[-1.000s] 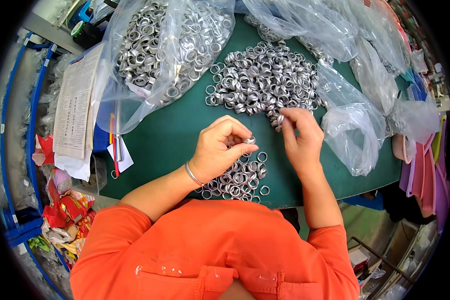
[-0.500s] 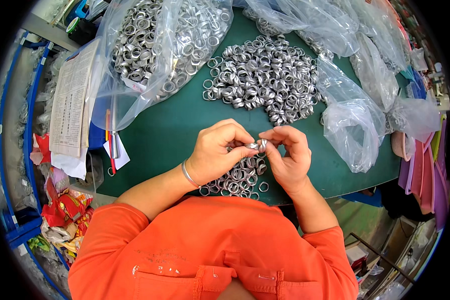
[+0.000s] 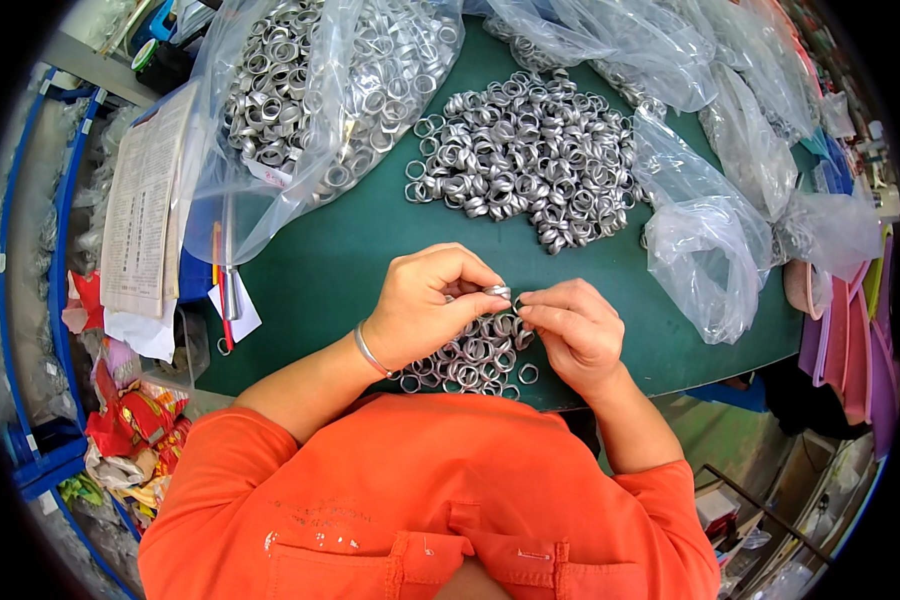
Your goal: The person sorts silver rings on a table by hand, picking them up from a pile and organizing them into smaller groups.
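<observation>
My left hand (image 3: 425, 300), a bracelet on its wrist, pinches a silver metal ring (image 3: 497, 292) between thumb and fingertips. Just beside it, my right hand (image 3: 582, 328) has thumb and forefinger pressed together. What those fingers hold, if anything, is too small to make out. Beneath both hands, close to my body, lies a small pile of loose rings (image 3: 480, 358), partly covered by my left hand. Farther off on the green table (image 3: 320, 270) is a larger heap of similar rings (image 3: 535, 150).
At the far left, a clear plastic bag (image 3: 260, 200) holds many rings. More clear bags (image 3: 705, 260) lie along the right side. Printed sheets (image 3: 145, 210) and pens (image 3: 228, 300) are at the left edge, above crumpled colourful wrappers (image 3: 145, 420). Pink and purple bins (image 3: 850, 345) stand at the right.
The ring seen at my right fingertips is no longer visible there. My right fingers have closed together and dropped slightly nearer my body. My left hand still pinches a ring.
</observation>
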